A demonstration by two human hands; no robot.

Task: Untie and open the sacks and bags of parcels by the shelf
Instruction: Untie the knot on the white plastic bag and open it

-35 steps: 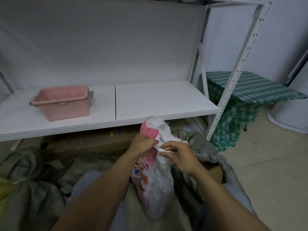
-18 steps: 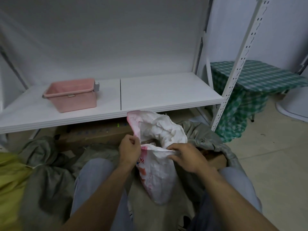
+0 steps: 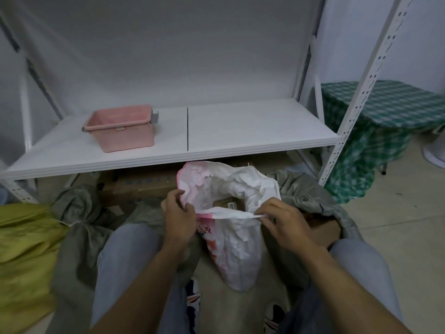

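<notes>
Two hands hold the bag [image 3: 234,249] open between the knees. I have the left hand [image 3: 179,214] gripping the left rim with curled fingers, and the right hand [image 3: 286,221] pinching the near rim between thumb and fingers. A brown parcel [image 3: 226,203] shows inside. The bag's far rim rises close under the front edge of the shelf [image 3: 252,131], so I see little room above it. A tied grey sack [image 3: 81,213] lies to my left against a yellow-green sack [image 3: 26,249], and another grey sack [image 3: 305,194] crowds the bag's right side. A cardboard box [image 3: 139,186] sits under the shelf. Bare floor [image 3: 397,225] lies open to the right, up to the checked table [image 3: 385,104]. A pink tub [image 3: 120,127] stands on the shelf, well apart.
</notes>
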